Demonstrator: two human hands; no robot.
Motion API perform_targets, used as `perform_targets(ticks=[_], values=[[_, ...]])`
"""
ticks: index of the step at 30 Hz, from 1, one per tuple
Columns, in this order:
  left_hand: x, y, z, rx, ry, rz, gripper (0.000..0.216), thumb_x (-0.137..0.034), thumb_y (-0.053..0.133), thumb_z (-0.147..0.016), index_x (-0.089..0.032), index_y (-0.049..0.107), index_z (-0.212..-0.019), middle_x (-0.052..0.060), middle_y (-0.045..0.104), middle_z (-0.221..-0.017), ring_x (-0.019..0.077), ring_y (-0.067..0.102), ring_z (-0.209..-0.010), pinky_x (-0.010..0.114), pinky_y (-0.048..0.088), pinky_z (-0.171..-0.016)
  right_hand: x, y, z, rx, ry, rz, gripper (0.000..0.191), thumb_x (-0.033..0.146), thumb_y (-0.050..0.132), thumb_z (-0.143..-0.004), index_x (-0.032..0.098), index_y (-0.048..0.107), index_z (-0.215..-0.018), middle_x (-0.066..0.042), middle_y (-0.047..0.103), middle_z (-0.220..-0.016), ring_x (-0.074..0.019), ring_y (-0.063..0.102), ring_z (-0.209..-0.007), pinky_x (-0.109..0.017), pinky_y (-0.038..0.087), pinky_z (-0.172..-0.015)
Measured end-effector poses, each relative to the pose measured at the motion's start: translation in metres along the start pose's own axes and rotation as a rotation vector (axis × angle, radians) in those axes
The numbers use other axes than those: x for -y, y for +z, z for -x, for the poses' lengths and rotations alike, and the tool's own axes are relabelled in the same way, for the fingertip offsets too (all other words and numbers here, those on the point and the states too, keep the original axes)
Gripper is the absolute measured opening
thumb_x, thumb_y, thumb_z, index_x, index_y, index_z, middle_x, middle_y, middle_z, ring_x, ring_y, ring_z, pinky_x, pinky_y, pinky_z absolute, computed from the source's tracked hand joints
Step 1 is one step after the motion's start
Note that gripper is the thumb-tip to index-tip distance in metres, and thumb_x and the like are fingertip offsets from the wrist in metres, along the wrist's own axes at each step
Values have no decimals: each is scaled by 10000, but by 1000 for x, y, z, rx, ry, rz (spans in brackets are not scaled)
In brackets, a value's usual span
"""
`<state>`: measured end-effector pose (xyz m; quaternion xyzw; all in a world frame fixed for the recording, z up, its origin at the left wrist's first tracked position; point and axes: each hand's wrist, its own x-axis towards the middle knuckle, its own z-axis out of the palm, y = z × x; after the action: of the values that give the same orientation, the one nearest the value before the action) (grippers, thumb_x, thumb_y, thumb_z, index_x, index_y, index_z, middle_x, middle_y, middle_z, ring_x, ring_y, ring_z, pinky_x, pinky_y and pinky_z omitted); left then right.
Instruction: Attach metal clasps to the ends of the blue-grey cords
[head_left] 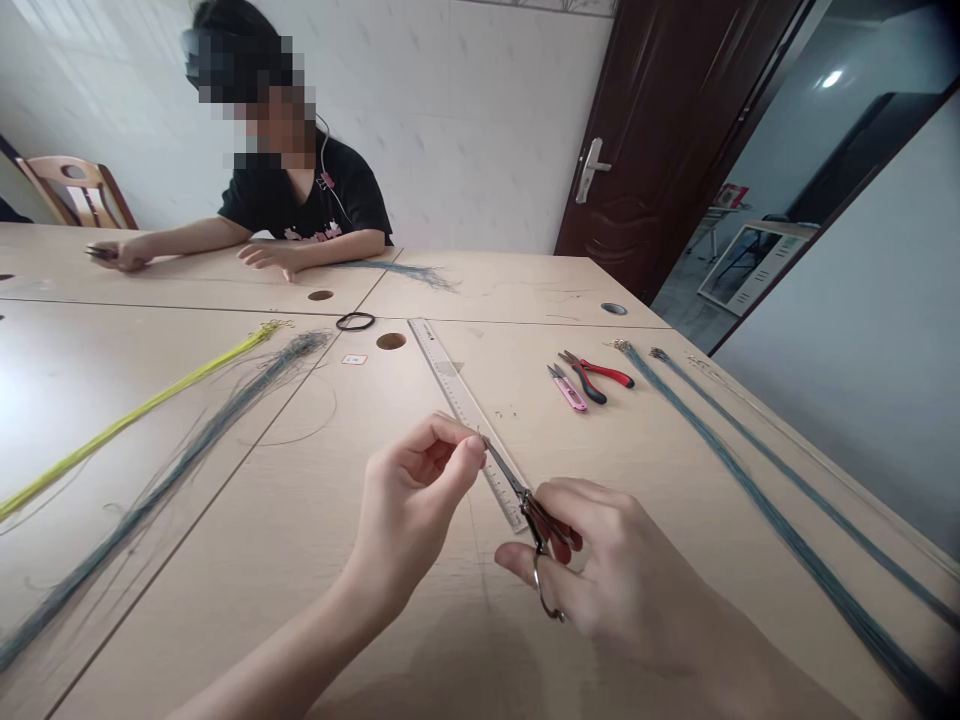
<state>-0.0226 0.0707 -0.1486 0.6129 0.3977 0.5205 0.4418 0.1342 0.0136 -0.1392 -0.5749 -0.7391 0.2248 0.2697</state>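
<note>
My left hand [420, 480] is closed in a pinch, thumb against forefinger. A thin dark tip sticks up from the pinch, and a fine thread [476, 545] hangs below it. In my right hand [600, 550] is a pair of small metal scissors [523, 492], with finger and thumb at the loops. The tips of the scissors reach up to my left fingertips; whether they touch the thread I cannot tell. Beneath both hands a clear ruler [450, 385] lies slantwise on the table [360, 640], with several tiny bits near it.
Red-handled pliers [609, 374] and pink thread snips [568, 390] lie to the right. Bundles of blue-grey thread [720, 450] run along the right side. A yellow bundle [150, 405] and a frayed grey-blue bundle [180, 470] lie left. A black band [355, 321] and a co-worker [300, 200] are farther back.
</note>
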Motion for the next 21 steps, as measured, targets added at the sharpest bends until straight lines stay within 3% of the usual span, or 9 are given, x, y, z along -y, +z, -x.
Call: perform_targets(ticks=[21], values=[[-1, 1, 0, 31, -31, 18, 196, -207, 541, -837, -161, 543, -646, -20, 531, -648, 83, 486, -649, 175, 410, -581, 0, 0, 0, 14, 17, -12, 341, 354, 594, -798, 188, 363, -609, 55, 427, -580, -77, 384, -527, -211, 306, -501]])
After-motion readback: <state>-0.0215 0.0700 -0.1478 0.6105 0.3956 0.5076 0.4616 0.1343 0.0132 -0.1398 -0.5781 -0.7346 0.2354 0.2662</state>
